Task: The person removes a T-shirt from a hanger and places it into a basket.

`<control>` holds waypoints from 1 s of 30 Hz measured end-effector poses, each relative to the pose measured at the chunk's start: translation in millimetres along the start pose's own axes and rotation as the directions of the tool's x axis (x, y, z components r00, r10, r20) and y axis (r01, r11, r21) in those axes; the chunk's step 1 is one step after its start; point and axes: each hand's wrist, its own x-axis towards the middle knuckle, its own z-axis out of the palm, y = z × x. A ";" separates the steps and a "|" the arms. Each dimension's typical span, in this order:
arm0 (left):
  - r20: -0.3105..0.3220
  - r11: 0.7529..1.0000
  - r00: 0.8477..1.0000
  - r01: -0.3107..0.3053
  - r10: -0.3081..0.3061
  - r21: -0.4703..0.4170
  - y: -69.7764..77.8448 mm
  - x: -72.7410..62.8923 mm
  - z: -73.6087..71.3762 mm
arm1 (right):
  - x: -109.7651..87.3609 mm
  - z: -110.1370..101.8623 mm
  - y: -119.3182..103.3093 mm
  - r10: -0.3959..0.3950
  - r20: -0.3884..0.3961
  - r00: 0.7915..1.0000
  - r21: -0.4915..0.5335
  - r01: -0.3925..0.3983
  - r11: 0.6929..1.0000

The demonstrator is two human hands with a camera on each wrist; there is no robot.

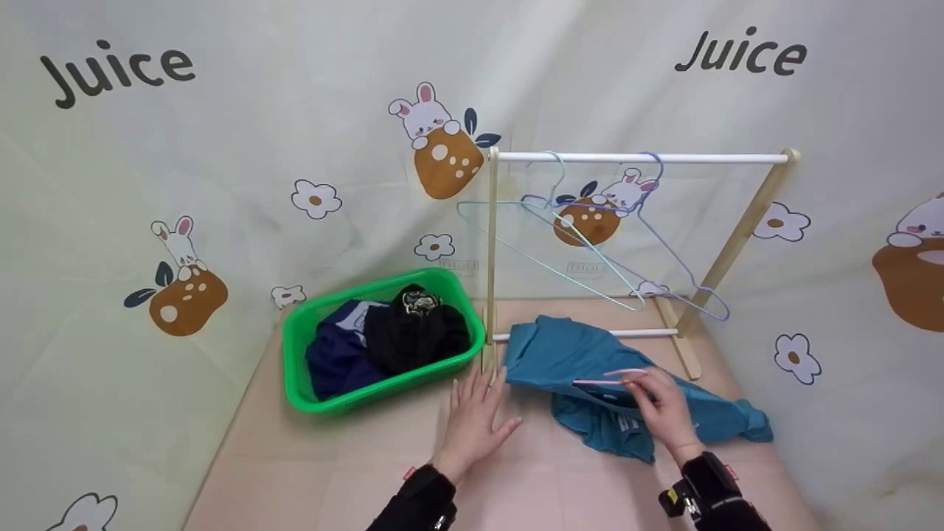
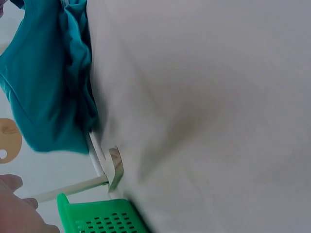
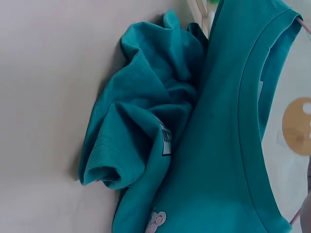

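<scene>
My right hand [image 1: 667, 413] pinches a pink hanger [image 1: 599, 382] near its hook. A teal shirt [image 1: 568, 352] hangs from that hanger, its neckline gaping round it and one lower part bunched on the table. In the right wrist view, pink hanger ends show at both sides of the neck opening, and a small pink emblem [image 3: 156, 221] sits on the shirt front [image 3: 214, 160]. My left hand [image 1: 470, 424] is spread with straight fingers between the shirt's left end and the green basket, holding nothing. The left wrist view shows its fingers [image 2: 12, 182] apart from the shirt.
A green basket [image 1: 291, 361] at the left holds dark clothes [image 1: 413, 332], navy and black. Behind the shirt stands a rack with a white rail [image 1: 715, 158] and wooden posts [image 1: 737, 236]. A mint hanger [image 1: 605, 258] and a purple hanger [image 1: 671, 254] hang on it.
</scene>
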 end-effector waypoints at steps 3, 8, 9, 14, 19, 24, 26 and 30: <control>-0.010 0.998 0.998 -0.056 0.057 0.025 5.6 1.3 2.3 | 2.0 9.1 -8.1 -0.019 0.018 1.000 0.029 0.019 0.999; -0.017 0.994 0.995 -0.100 0.100 0.035 14.1 0.7 5.4 | 4.7 22.1 -17.7 -0.039 0.045 0.998 0.091 0.035 0.995; -0.017 0.995 0.995 -0.099 0.100 0.032 15.2 0.5 6.1 | 4.8 24.2 -18.9 -0.042 0.052 0.998 0.103 0.036 0.994; -0.034 0.997 0.996 -0.084 0.083 -0.002 14.2 0.0 12.4 | 4.9 32.1 -22.6 -0.066 0.074 0.995 0.132 0.056 0.990; -0.119 0.995 0.989 -0.097 0.093 -0.031 8.6 0.1 16.4 | 2.8 35.4 -26.2 -0.064 0.093 0.994 0.165 0.048 0.985; -0.165 0.993 0.981 -0.107 0.097 -0.053 4.9 -0.1 14.7 | 2.0 37.4 -28.3 -0.017 0.126 0.992 0.189 -0.007 0.982; -0.176 0.991 0.979 -0.113 0.100 -0.066 3.3 0.3 13.9 | 3.5 37.2 -28.9 -0.001 0.123 0.992 0.179 -0.021 0.984; -0.207 0.990 0.975 -0.106 0.085 -0.090 -2.1 2.1 11.8 | 7.6 31.6 -27.2 0.037 0.074 0.997 0.140 -0.047 0.989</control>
